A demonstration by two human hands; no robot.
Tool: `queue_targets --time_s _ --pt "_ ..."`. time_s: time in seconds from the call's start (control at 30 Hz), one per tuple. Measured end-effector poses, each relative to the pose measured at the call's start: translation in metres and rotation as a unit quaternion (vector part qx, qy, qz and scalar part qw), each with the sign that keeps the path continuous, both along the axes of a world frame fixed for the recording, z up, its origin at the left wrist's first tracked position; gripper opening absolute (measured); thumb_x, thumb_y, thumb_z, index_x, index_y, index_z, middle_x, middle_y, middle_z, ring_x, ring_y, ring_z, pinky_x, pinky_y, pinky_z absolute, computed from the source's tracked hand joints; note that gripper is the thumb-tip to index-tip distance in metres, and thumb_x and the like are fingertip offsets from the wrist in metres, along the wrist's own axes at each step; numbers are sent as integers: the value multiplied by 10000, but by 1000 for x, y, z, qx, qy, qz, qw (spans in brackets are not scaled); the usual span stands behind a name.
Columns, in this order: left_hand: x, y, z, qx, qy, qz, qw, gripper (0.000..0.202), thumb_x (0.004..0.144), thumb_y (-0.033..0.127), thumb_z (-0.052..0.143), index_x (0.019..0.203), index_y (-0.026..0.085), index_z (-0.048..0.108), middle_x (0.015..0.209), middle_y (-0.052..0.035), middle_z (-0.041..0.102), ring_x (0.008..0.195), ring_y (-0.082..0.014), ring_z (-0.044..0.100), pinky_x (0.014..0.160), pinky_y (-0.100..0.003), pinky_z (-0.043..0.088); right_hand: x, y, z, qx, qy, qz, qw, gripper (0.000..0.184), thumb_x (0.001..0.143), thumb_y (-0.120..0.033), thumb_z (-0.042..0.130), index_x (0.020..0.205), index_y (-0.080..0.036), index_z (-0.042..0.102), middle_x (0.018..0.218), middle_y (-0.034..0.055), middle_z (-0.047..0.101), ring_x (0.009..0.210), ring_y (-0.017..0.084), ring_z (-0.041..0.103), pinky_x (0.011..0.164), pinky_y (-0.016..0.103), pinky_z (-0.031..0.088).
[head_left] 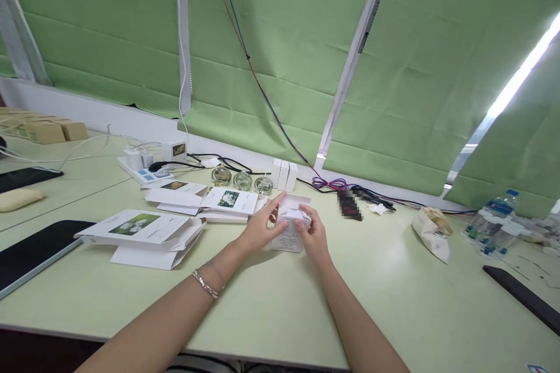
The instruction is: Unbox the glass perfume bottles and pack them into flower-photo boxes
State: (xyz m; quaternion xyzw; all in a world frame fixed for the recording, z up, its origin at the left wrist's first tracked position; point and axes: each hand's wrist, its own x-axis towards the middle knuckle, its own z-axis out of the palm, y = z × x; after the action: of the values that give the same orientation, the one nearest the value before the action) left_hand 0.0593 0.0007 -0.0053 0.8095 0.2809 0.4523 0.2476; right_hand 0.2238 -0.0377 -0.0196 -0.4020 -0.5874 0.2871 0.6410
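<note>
Between my two hands stands a small white cardboard box (287, 240) with fine print on its near face and its top flap raised at the back. My left hand (261, 226) grips its left side, thumb on the near top edge. On the right side, my right hand (314, 235) holds the box too, its thumb and fingers at the top opening. What lies inside the box cannot be made out. Flattened white cartons with flower pictures, such as the front carton (175, 230), lie left of my hands. Behind them sit three round glass bottles (242, 180).
Three small white boxes (283, 175) stand by the wall. A power strip (146, 175) with chargers and cables is at the back left, a tablet (39, 250) at the left. Rightward are a cloth pouch (431, 232), water bottles (494, 218) and a dark flat bar (522, 297).
</note>
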Motion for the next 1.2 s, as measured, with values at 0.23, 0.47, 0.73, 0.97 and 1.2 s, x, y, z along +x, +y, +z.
queue_targets --time_s 0.23,0.47,0.73,0.97,1.2 --pt "-2 -1 5 11 60 -45 997 401 834 389 515 1206 241 489 1069 -60 523 897 -201 507 717 -297 449 14 -6 14 13 -151 40 988 299 751 -414 629 976 -229 561 994 48 562 927 208 547 742 300 450" --pt "0 -2 6 -28 -62 -34 997 266 783 412 553 912 223 419 933 -15 439 835 -165 480 665 -261 456 11 -4 10 -28 -36 15 999 430 670 -450 686 872 -255 359 829 -36 500 644 120 509 555 229 438" --pt "-1 4 6 -66 -84 16 994 225 863 412 407 840 202 487 850 -19 497 770 -164 522 644 -273 475 11 -2 5 -51 -25 -30 998 387 693 -450 665 882 -243 399 898 -10 514 683 122 534 532 219 450" --pt "0 -4 9 44 -31 53 997 253 819 419 524 857 180 597 1053 -85 432 1072 -242 456 888 -364 442 11 2 -3 -71 -21 24 997 571 636 -392 730 1067 -267 377 922 8 611 760 166 630 651 302 532" --pt "-1 1 8 -6 -98 -16 995 265 812 438 547 743 184 573 948 -65 507 935 -209 531 793 -348 482 6 5 -6 -91 -95 123 984 583 618 -414 734 1111 -183 525 1010 89 683 925 260 648 773 417 524"
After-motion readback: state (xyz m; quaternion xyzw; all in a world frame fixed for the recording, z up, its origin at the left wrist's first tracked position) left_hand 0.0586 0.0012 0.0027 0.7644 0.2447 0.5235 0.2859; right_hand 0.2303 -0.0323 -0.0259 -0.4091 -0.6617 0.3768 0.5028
